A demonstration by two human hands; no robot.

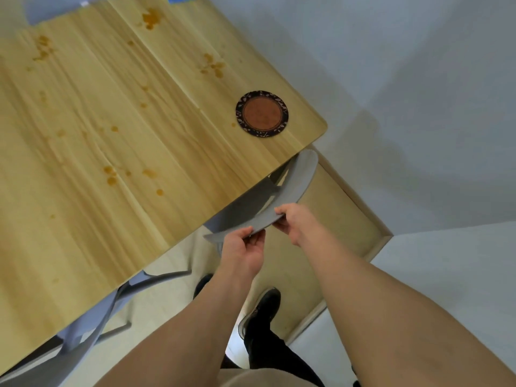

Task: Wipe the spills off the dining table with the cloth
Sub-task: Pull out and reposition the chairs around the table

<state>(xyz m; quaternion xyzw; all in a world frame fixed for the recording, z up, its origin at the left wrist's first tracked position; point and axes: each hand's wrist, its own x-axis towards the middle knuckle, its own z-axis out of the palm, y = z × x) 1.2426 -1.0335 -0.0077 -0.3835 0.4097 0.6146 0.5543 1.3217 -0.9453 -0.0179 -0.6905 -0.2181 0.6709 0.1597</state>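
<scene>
Both hands grasp the curved grey top rail of a chair (282, 196) that is tucked under the lower right edge of the table (173, 152). The step in hand appears to be moving the chair clear to gain access to the table surface.

To do this step well: draw the chair straight back from the table edge, with both hands moving together so the frame does not twist or strike the underside of the table. Keep the feet, visible at the bottom centre of the frame, out of the chair's path. Move it only far enough to stand close to the edge.

Grip state: the left hand (242, 254) pinches the rail near its lower left end, thumb on top and fingers curled beneath. The right hand (297, 220) holds the rail just to the right, fingers wrapped over its edge. Both grips are closed on the rail; neither holds anything else.

The cloth is not visible in the frame. The spills (152, 19) are amber-brown drops and patches scattered across the table: one cluster at top centre, others at upper left, centre right and lower centre. None looks wiped. A round dark coaster (262, 113) lies near the right corner of the table and probably needs lifting when wiping there.
</scene>
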